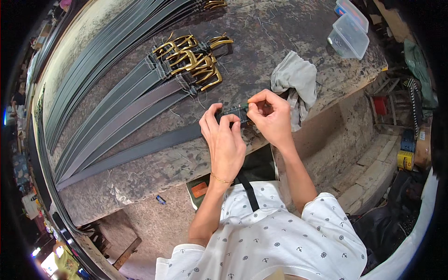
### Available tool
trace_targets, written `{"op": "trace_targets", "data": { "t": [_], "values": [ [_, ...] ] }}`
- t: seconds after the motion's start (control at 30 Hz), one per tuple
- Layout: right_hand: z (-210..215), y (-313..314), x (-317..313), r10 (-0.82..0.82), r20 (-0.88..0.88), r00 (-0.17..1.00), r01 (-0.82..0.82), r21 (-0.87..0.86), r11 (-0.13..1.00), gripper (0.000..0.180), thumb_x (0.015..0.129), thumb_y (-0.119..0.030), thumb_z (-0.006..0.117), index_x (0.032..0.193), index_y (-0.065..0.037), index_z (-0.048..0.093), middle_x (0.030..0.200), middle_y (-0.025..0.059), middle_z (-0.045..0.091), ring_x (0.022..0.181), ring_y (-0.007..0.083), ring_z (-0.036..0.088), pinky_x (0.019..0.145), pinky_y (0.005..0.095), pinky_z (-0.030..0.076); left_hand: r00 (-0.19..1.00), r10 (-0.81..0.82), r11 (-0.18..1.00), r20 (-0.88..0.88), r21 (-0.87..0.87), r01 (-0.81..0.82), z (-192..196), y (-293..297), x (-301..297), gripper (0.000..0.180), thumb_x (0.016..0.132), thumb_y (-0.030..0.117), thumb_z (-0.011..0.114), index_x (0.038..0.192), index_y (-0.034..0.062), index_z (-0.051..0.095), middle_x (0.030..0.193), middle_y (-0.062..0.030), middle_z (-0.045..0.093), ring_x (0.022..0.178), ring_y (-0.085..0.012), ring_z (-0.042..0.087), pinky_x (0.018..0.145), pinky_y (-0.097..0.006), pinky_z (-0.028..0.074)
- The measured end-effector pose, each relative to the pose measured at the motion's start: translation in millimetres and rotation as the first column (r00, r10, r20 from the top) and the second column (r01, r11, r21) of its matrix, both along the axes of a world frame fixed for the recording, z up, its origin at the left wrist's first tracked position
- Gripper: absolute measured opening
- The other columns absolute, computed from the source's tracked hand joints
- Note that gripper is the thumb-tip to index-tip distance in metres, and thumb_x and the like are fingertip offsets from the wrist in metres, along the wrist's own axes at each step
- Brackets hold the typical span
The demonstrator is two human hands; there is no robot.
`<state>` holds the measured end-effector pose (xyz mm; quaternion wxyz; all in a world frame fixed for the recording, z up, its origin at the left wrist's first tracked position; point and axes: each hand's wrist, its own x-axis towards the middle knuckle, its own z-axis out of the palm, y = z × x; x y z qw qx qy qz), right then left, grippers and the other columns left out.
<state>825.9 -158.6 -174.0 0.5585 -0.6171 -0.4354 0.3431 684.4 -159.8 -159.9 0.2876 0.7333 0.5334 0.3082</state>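
Note:
A dark grey leather belt (163, 143) lies along the near part of the worktable, its right end under my hands. My left hand (226, 147) has its fingers bent over that end, thumb and fingertips pressing on it. At the very tip of the belt, my right hand (272, 115) is closed in a pinch. A bit of green shows by its fingertips; what it pinches is too small to make out. Next to my left hand lies a stack of belts (126, 100) with gold buckles (189, 58).
More belts (107, 56) lie further back on the stained worktable (252, 28), among loose thread ends. Right of my hands is a crumpled grey cloth (294, 79). Clear plastic tubs (351, 39) stand at the far right corner. A small blue item (161, 199) sits below the front edge.

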Motion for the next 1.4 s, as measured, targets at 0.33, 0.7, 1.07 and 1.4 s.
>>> {"op": "trace_targets", "data": {
  "t": [0.33, 0.7, 1.07, 1.4],
  "values": [
    [-3.0, -1.1, 2.3, 0.028, 0.113, 0.993, -0.036, 0.074, 0.997, 0.007, 0.078, 0.003, 0.07, 0.083, 0.002, 0.065, 0.072, 0.0025, 0.061, 0.058, 0.0048, 0.05, 0.051, 0.0227, 0.04, 0.997, 0.042, 0.999, 0.061, -0.011, -0.042, -4.2, -0.2, 4.0, 0.007, 0.091, 0.001, 0.061, 0.098, -0.0007, 0.062, 0.136, -0.0216, 0.047, 0.129, -0.0394, 0.041, 0.11, -0.047, 0.032],
    [1.0, -0.7, 1.9, 0.024, 0.208, 0.978, -0.041, 0.08, 0.996, 0.008, 0.078, 0.003, 0.071, 0.082, 0.001, 0.065, 0.073, 0.0036, 0.062, 0.056, 0.0062, 0.05, 0.051, 0.0237, 0.04, 0.996, 0.039, 0.999, 0.076, -0.015, -0.038, -4.6, -0.1, 3.6, 0.007, 0.091, 0.0, 0.061, 0.098, -0.0001, 0.062, 0.137, -0.0209, 0.047, 0.128, -0.039, 0.041, 0.11, -0.047, 0.031],
    [4.6, -6.5, 4.7, 0.197, 0.221, 0.955, -0.233, 0.155, 0.96, 0.009, 0.075, 0.003, 0.072, 0.084, 0.0, 0.069, 0.077, 0.0051, 0.066, 0.058, 0.0101, 0.055, 0.052, 0.0252, 0.043, 0.999, -0.004, 0.993, -0.045, 0.12, 0.01, -5.6, -24.2, -20.7, 0.013, 0.085, -0.006, 0.064, 0.094, 0.0025, 0.06, 0.136, -0.0208, 0.044, 0.133, -0.0419, 0.038, 0.109, -0.052, 0.033],
    [4.4, -5.5, 5.3, 0.263, 0.321, 0.91, -0.329, 0.172, 0.929, 0.013, 0.071, 0.002, 0.073, 0.084, -0.001, 0.071, 0.08, 0.0073, 0.068, 0.063, 0.0162, 0.061, 0.054, 0.0271, 0.048, 1.0, -0.004, 0.984, -0.03, 0.178, 0.009, -11.4, -24.8, -21.0, 0.015, 0.082, -0.006, 0.068, 0.093, 0.0028, 0.062, 0.131, -0.0182, 0.047, 0.131, -0.041, 0.041, 0.107, -0.051, 0.036]
  ]
}}
